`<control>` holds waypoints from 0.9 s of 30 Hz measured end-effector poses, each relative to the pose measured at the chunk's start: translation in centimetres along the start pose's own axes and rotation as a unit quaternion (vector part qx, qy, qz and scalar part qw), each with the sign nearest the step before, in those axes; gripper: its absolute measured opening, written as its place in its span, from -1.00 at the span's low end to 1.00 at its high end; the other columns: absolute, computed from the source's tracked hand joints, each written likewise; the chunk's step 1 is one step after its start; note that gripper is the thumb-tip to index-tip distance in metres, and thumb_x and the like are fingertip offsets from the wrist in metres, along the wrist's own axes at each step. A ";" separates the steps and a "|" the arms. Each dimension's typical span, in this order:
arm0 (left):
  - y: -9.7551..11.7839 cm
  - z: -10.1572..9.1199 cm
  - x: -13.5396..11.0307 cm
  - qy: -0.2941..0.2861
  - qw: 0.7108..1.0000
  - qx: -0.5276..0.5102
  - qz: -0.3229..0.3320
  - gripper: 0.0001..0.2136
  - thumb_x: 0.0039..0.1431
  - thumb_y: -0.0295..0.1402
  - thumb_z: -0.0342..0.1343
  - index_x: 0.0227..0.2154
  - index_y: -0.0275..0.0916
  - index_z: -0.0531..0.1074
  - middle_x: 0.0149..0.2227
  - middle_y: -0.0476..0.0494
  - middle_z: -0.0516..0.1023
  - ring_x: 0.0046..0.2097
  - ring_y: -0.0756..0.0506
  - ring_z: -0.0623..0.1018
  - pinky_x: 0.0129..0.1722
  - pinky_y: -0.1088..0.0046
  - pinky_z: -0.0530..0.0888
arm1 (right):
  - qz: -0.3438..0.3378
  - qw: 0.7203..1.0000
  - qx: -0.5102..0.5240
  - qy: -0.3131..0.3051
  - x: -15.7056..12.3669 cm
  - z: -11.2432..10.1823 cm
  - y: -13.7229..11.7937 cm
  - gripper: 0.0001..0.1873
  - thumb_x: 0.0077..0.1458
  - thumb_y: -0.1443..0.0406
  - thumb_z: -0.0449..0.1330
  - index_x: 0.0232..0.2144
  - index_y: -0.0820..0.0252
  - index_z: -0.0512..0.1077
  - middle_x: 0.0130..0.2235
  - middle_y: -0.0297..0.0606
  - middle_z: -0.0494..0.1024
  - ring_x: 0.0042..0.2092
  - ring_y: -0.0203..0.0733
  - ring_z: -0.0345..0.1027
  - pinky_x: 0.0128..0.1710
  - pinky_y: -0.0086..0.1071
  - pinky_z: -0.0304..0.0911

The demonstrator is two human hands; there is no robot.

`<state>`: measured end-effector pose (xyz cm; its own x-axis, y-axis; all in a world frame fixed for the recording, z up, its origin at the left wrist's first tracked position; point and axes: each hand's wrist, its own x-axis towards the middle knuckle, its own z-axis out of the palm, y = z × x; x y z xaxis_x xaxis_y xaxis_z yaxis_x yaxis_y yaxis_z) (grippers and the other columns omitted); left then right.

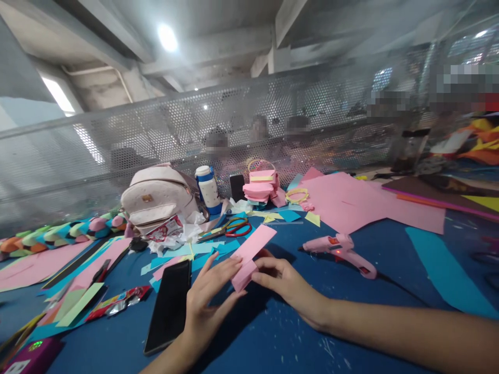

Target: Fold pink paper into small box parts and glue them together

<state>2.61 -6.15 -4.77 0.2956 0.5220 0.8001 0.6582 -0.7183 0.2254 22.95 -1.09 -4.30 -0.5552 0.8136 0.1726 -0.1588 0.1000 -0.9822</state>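
A folded strip of pink paper (pixel 258 243) is held a little above the blue table, between my two hands. My left hand (pixel 212 291) has its fingertips on the strip's left side, thumb at the lower end and the other fingers partly spread. My right hand (pixel 286 283) pinches the folded end from the right with thumb and fingers. To the right lies a pink glue gun (pixel 343 252) on its side, a small red light glowing on it. A black phone (pixel 169 306) rests flat beside my left hand. Red-handled scissors (pixel 234 227) lie beyond the strip.
A pale backpack (pixel 159 195), a white and blue bottle (pixel 208 189) and a small pink paper basket (pixel 261 184) stand along the mesh barrier. Large pink sheets (pixel 339 200) lie at the back right. Paper scraps, a red wrapper (pixel 117 303) and a purple box (pixel 33 356) are on the left.
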 end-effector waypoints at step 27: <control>-0.7 4.0 -1.0 -0.007 0.686 -0.600 -0.411 -0.11 -0.07 -0.16 0.37 0.31 -0.01 0.04 0.16 -0.28 0.42 0.18 -0.30 0.41 0.17 0.15 0.29 | -0.143 0.960 -0.240 -0.014 -0.2 -0.6 -1.8 -0.90 0.18 0.19 0.25 -0.25 0.04 0.46 0.06 -0.31 0.34 0.15 -0.13 0.14 0.20 -0.21 0.03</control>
<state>4.61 -4.31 -8.01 0.1779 0.9760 0.1254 -0.4362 -0.0360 0.8991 23.82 -1.10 -2.56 -0.5673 0.6989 0.4355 0.0831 0.5747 -0.8141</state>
